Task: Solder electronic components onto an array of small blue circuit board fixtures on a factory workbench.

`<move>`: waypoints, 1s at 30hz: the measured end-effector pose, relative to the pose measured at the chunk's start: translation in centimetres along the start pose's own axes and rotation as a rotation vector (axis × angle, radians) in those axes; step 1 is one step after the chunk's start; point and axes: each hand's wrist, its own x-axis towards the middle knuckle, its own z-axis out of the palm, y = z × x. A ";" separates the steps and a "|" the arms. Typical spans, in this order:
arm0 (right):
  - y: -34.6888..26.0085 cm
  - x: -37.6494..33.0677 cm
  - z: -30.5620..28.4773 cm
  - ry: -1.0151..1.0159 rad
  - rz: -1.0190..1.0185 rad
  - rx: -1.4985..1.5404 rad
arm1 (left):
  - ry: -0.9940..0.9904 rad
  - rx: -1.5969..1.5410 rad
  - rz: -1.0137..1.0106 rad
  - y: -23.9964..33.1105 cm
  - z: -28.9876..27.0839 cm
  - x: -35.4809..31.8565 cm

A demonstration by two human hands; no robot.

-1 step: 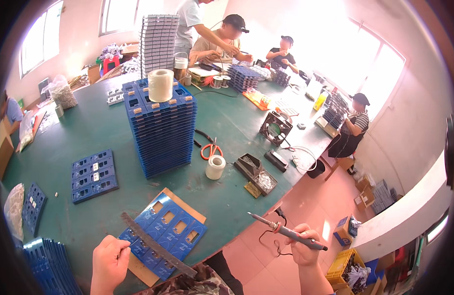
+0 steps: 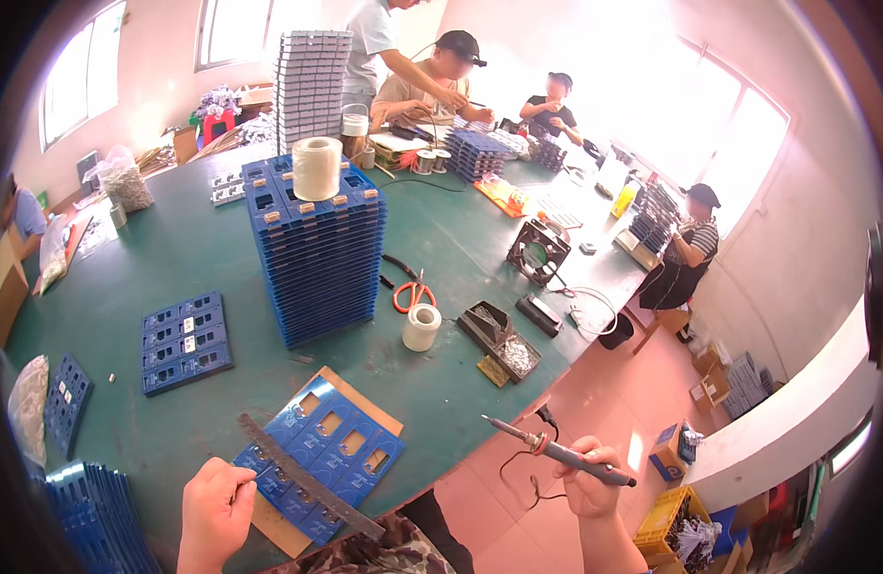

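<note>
My right hand (image 2: 594,478) holds a soldering iron (image 2: 566,453) by its handle, above the floor past the table's edge, with the tip toward the left. Closed in a pinch, my left hand (image 2: 218,505) is at the left edge of a blue panel (image 2: 338,440) with rectangular openings; anything between its fingers is hidden. The panel rests on a brown board (image 2: 379,413) at the table's near edge. Across the panel lies a dark, flat metal strip (image 2: 307,476), its upper end just above my left hand.
A tall stack of blue panels (image 2: 322,268) bears a tape roll (image 2: 317,169). Another tape roll (image 2: 421,327), orange-handled scissors (image 2: 413,292), a soldering-iron stand (image 2: 499,337) and a fan (image 2: 538,251) are on the green table (image 2: 260,411). Other people work at the far side.
</note>
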 end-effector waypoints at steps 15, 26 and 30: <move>6.4 1.5 14.2 -0.253 0.312 0.249 | -0.560 -1.000 -0.424 4.1 5.4 -2.5; 2.8 3.6 2.8 0.241 -0.019 -0.532 | -0.183 -0.908 -0.402 1.1 2.5 -2.4; 0.8 3.5 -0.7 0.378 0.174 -0.703 | -0.151 -0.926 -0.417 0.3 2.8 -2.3</move>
